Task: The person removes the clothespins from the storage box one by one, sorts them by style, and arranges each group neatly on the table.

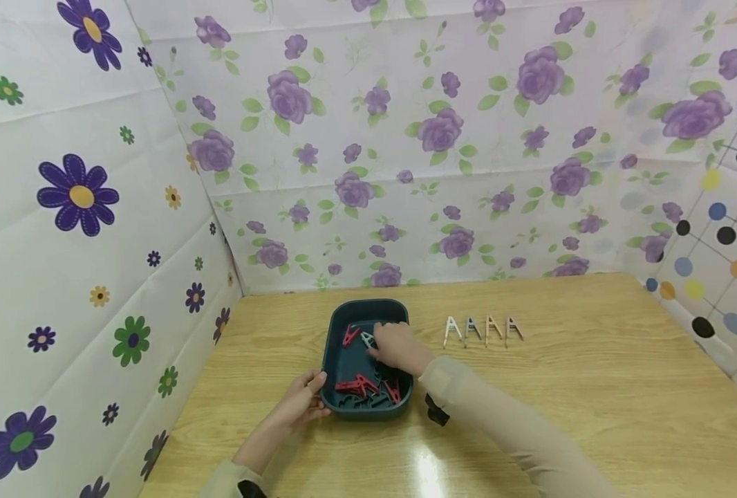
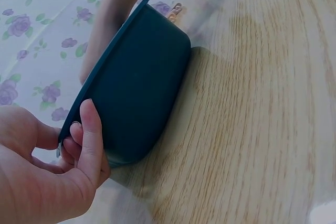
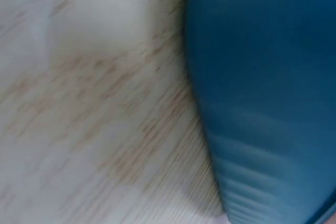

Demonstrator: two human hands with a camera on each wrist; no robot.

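Observation:
A dark teal plastic bin (image 1: 328,353) stands on the table, holding several red clothespins (image 1: 357,384), dark green ones (image 1: 377,400) and a pale one (image 1: 367,339). My left hand (image 1: 303,400) grips the bin's near left side, with the thumb at the rim and the fingers against the outer wall (image 2: 131,77). Inside the bin, my right hand (image 1: 399,346) reaches down over the right wall, its thumb and fingertips right beside the pale clothespin. Part of those fingers is hidden, so I cannot tell if they pinch it. The right wrist view shows mostly the bin's outer wall (image 3: 262,103).
To the right of the bin, a row of several clothespins stands out on the wooden table (image 1: 592,387): a white one (image 1: 452,332), a blue-grey one (image 1: 471,330), a beige one (image 1: 493,330) and a pinkish one (image 1: 514,328). Flower-print sheets (image 1: 406,173) hang behind and at the left.

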